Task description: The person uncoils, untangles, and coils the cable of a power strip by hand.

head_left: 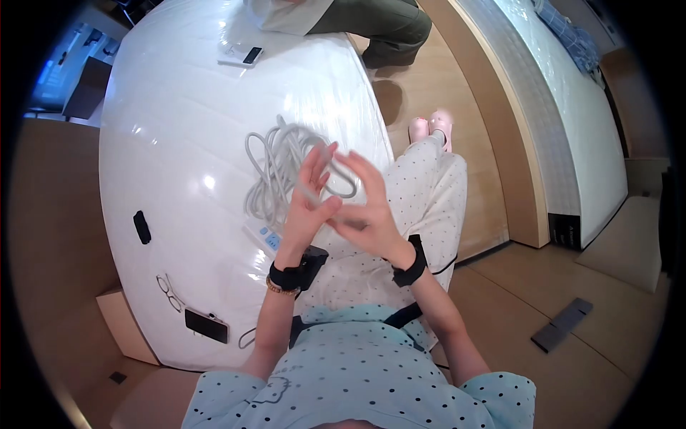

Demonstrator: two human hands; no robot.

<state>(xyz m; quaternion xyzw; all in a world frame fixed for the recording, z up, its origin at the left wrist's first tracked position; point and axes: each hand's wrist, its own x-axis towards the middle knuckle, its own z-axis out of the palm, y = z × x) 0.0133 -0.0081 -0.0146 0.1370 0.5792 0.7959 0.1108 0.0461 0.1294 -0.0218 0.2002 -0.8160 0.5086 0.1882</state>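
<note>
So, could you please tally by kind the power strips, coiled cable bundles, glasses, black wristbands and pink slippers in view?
Coiled cable bundle: 1
Power strip: 1
Pair of glasses: 1
Black wristbands: 2
Pink slippers: 2
Total: 7

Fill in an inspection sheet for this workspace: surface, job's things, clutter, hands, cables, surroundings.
Surface: mattress under glossy clear plastic.
Job's things: pale grey cable, loosely coiled on the mattress; power strip beside the coil.
Clutter: eyeglasses, dark phone, small black object, white device with a dark display.
Hands: left hand and right hand close together at the coil, fingers curved; blur hides how firmly either grips.
Cables: the pale grey coil, its ends not traceable; a thin black cord near the right wristband.
Surroundings: another person's dark trousers; second mattress; flat grey piece on the floor.
</note>
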